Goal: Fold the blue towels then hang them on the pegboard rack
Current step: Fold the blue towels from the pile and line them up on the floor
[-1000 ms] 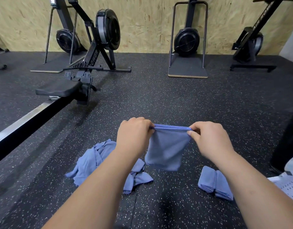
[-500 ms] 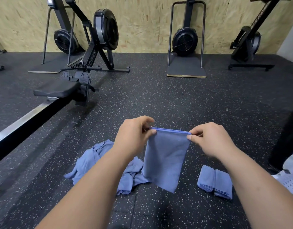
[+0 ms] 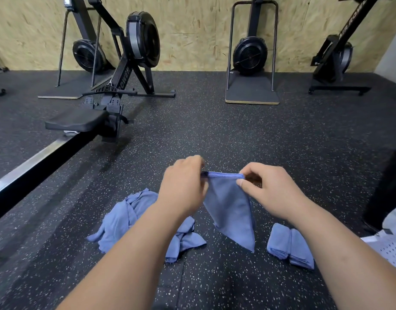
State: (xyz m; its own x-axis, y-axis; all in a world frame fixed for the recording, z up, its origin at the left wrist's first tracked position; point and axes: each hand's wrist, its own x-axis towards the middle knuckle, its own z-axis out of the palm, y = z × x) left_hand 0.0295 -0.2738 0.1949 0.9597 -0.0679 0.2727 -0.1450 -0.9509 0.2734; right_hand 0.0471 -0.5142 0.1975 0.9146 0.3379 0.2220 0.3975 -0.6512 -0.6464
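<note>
My left hand [image 3: 183, 186] and right hand [image 3: 271, 193] pinch towel [image 3: 231, 209] top edge, frame centre — long axis hangs down, hands close together.

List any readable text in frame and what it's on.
"POWER", first letter possibly R: down the front leg of the near rowing machine.
"AIR ROWE", blurred, with the end out of frame: up the mast of the far right machine.
Small white label low on that far right machine: too small to read.
Held blue towel: no text visible.
</note>
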